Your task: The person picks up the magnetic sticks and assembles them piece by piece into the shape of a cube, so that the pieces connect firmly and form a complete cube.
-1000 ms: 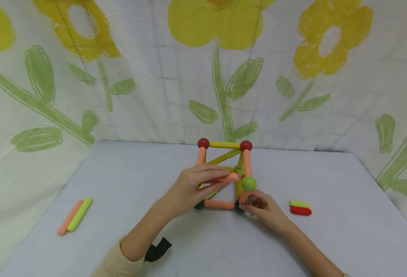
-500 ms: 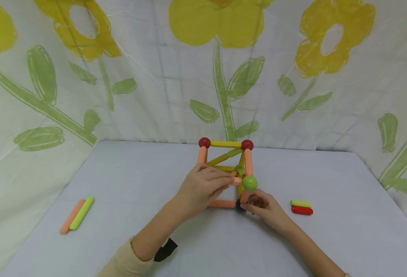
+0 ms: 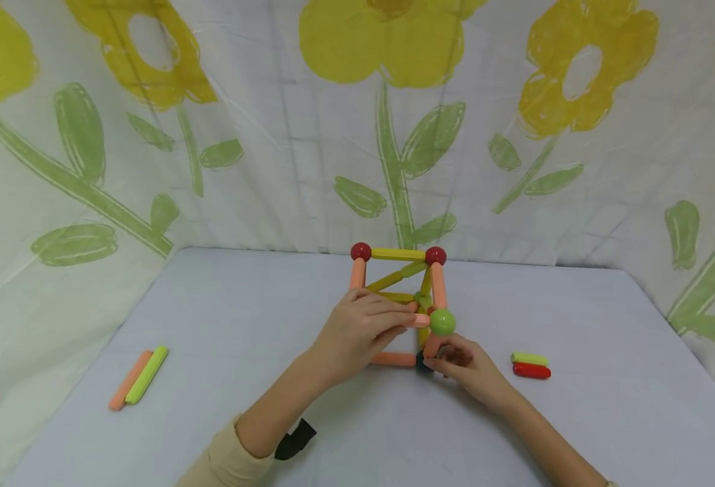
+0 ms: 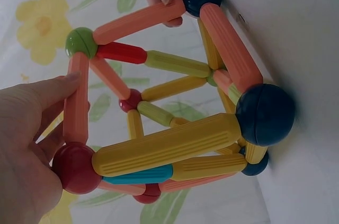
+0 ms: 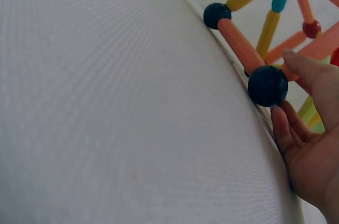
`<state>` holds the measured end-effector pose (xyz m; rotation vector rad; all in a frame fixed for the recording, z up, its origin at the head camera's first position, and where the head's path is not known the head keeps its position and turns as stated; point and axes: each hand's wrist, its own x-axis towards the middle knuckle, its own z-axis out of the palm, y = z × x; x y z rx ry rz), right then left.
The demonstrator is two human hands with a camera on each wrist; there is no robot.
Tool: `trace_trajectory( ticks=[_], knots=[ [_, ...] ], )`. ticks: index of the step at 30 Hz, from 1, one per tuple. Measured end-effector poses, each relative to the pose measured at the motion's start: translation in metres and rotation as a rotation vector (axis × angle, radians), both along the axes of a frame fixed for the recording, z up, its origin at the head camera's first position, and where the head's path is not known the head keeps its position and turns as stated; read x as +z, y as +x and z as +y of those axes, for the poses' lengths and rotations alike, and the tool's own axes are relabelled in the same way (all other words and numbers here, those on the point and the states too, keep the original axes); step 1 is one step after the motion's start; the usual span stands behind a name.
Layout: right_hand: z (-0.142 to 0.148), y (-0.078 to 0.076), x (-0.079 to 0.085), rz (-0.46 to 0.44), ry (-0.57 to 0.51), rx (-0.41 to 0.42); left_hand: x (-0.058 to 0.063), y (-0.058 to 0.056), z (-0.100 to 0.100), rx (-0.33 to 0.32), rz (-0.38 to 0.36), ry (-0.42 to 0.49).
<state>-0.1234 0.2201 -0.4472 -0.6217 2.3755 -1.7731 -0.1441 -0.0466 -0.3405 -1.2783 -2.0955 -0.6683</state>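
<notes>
A box-like frame of coloured rods and balls (image 4: 169, 144) stands on the table. Across its upper front runs an orange rod (image 4: 77, 105), pinched by my left hand (image 3: 357, 331); one end meets a green ball (image 3: 442, 322), the other a red ball (image 4: 77, 168). With thumb and fingers, my right hand (image 3: 469, 368) holds the lower part of the front right orange upright (image 4: 140, 21), just above a dark blue ball (image 5: 267, 85). In the head view my left hand covers the frame's front left side.
An orange rod (image 3: 130, 380) and a yellow-green rod (image 3: 147, 375) lie at the left of the white table (image 3: 241, 304). Short yellow-green (image 3: 529, 358) and red (image 3: 532, 370) rods lie at the right. A black strap (image 3: 295, 439) shows by my left sleeve. A flowered curtain (image 3: 260, 135) hangs behind.
My left hand has moved right and slightly down, bringing the orange rod's end up to the green ball. My right hand keeps its hold on the upright.
</notes>
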Motion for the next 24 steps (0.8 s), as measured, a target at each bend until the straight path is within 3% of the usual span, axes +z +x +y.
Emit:
trace_trajectory(
  ticks=[4, 8, 11, 14, 16, 18, 24],
  knots=[
    [0.000, 0.000, 0.000, 0.003, 0.000, 0.006, 0.001, 0.000, -0.001, -0.007, -0.027, 0.005],
    [0.003, 0.002, 0.006, -0.038, 0.023, 0.001, 0.004, 0.003, -0.008, -0.019, -0.144, 0.040],
    [0.011, 0.005, 0.015, -0.085, 0.064, -0.026, 0.004, 0.006, -0.025, -0.015, -0.245, 0.123],
    [0.027, 0.010, 0.022, -0.028, 0.095, -0.067, -0.001, 0.008, -0.054, 0.031, -0.273, 0.228],
    [0.041, 0.014, 0.026, 0.056, 0.126, -0.109, -0.007, 0.009, -0.081, 0.102, -0.272, 0.284],
    [0.058, 0.018, 0.027, 0.146, 0.156, -0.156, -0.015, 0.011, -0.111, 0.214, -0.277, 0.318],
    [0.109, 0.026, 0.032, 0.225, 0.345, -0.340, -0.034, 0.024, -0.213, 0.612, -0.375, 0.313]
  ],
)
